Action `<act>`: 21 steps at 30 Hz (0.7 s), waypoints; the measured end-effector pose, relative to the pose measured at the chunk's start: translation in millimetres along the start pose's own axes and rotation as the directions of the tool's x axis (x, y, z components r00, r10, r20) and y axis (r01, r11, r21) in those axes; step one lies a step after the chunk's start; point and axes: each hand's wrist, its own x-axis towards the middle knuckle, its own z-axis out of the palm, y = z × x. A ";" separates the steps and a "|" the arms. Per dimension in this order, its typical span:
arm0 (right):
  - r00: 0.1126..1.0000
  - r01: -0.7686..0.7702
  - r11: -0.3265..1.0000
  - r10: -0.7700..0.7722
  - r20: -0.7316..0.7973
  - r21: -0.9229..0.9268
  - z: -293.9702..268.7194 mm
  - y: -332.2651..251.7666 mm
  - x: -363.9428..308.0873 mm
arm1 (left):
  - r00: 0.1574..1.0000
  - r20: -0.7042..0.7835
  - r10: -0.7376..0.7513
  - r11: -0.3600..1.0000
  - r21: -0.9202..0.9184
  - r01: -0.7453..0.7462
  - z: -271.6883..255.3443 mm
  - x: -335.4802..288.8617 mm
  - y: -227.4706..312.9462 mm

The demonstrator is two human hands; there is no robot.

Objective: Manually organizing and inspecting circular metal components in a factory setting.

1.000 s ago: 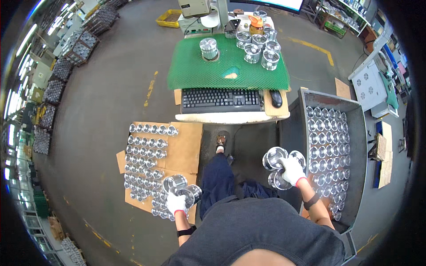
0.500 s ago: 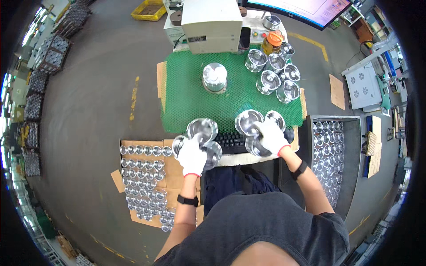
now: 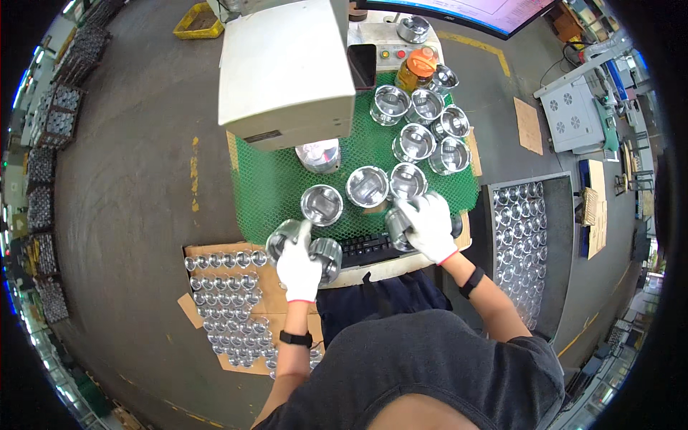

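Observation:
My left hand [image 3: 299,271], in a white glove, is closed between two shiny metal pistons, one at its left [image 3: 282,240] and one at its right [image 3: 327,258], above the desk's front edge. Just ahead of its fingers a piston [image 3: 322,206] stands hollow side up on the green mat [image 3: 261,208]. My gloved right hand [image 3: 432,228] grips a tilted, motion-blurred piston [image 3: 399,228] over the right end of the black keyboard [image 3: 369,247]. Two more pistons, one in the middle [image 3: 368,186] and one by my right fingertips [image 3: 408,180], rest on the mat.
A white machine housing [image 3: 287,72] overhangs an upturned piston [image 3: 319,156]. Several pistons [image 3: 414,142] and an orange-lidded jar [image 3: 419,68] occupy the mat's right. Pistons in rows lie on cardboard [image 3: 276,294] at left and inside a grey bin [image 3: 555,251] at right.
Three pistons that were in my hands now stand on the mat. My left hand keeps two, my right hand one. The view has shifted, and the white housing now covers part of the upturned piston.

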 end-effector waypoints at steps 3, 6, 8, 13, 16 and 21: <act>0.944 -0.331 0.932 0.323 0.073 0.148 -6.0 31.8 -23.2 | 0.972 -0.026 -0.235 0.971 -0.059 0.233 2.8 -36.7 -8.5; 0.855 -0.499 0.825 0.518 -0.002 0.265 -10.8 65.5 -27.8 | 0.943 -0.129 -0.305 0.873 -0.433 0.223 29.5 -74.1 -39.3; 0.769 -0.559 0.655 0.639 0.021 0.509 23.2 111.5 -46.7 | 0.893 -0.169 -0.416 0.859 -0.395 0.326 32.6 -94.0 -36.3; 0.411 -0.446 -0.250 0.796 0.444 0.860 69.6 149.5 -41.6 | 0.764 -0.228 -0.603 0.771 -0.410 0.487 18.9 -115.3 -12.6; 0.351 -0.431 -0.396 0.754 0.555 0.811 81.2 140.5 -40.3 | 0.753 -0.343 -0.561 0.804 -0.443 0.396 29.8 -113.7 -30.4; 0.431 -0.358 -0.621 0.553 0.714 0.697 51.0 127.3 -55.6 | 0.759 -0.398 -0.515 0.849 -0.359 0.387 3.4 -64.5 -24.0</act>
